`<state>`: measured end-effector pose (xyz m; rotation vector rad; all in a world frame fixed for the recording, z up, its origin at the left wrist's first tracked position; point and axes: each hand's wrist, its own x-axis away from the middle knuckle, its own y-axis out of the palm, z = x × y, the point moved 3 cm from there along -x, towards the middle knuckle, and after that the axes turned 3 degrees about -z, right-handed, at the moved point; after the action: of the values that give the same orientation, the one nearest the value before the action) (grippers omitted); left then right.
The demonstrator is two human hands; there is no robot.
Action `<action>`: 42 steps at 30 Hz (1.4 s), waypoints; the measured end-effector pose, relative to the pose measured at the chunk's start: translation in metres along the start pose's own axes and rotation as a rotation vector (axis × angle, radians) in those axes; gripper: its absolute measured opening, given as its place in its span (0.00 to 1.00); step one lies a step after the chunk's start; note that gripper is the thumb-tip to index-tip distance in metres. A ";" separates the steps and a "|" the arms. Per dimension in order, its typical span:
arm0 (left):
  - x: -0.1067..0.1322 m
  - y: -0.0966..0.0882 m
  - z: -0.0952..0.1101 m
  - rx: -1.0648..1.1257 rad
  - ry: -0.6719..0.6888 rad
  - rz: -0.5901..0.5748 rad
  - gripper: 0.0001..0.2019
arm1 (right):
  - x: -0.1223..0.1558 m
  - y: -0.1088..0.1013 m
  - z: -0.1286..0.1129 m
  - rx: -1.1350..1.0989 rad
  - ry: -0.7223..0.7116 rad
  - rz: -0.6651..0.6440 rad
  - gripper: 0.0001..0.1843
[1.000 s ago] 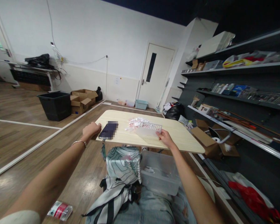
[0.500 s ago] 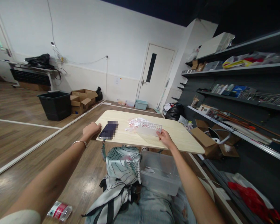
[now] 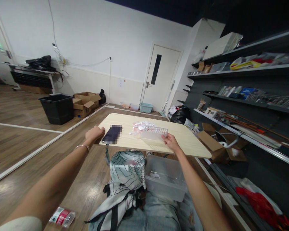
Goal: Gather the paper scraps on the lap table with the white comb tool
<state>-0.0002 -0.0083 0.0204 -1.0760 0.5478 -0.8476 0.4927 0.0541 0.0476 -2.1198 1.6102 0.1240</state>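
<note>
My right hand (image 3: 170, 142) pinches the right end of a white slotted plastic strip (image 3: 152, 134), which has a row of openings along its top edge. The strip is held tilted over the pale wooden table (image 3: 180, 141). Just behind it lies a pile of small white and pinkish pieces (image 3: 141, 125), too small to make out. My left hand (image 3: 94, 134) is closed on the table's left edge, its fingertips partly hidden. Beside that hand a dark phone (image 3: 112, 134) lies flat, partly blurred out, with a strap hanging over the edge.
In front of my lap are a patterned fabric bag (image 3: 127, 166) and a translucent plastic bin (image 3: 166, 179). A bottle (image 3: 62, 217) lies on the floor. Shelves (image 3: 255, 70) and an open cardboard box (image 3: 213, 144) stand to the right, a black bin (image 3: 56, 109) at left.
The slotted strip has tilted slightly in my right hand, so its openings face up more. My left hand stays on the table edge.
</note>
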 end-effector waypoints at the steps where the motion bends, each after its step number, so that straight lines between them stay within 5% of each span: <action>1: 0.000 0.000 0.000 0.001 0.004 0.005 0.34 | 0.000 0.000 0.000 -0.009 0.000 0.008 0.33; 17: 0.002 -0.002 0.002 0.013 -0.007 -0.004 0.34 | -0.003 -0.003 0.003 -0.050 -0.005 0.074 0.28; 42: 0.003 -0.003 0.002 -0.004 -0.013 -0.006 0.33 | 0.001 0.000 -0.003 -0.096 0.002 -0.057 0.27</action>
<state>0.0020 -0.0106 0.0241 -1.0862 0.5358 -0.8451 0.4925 0.0517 0.0495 -2.2365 1.5728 0.1848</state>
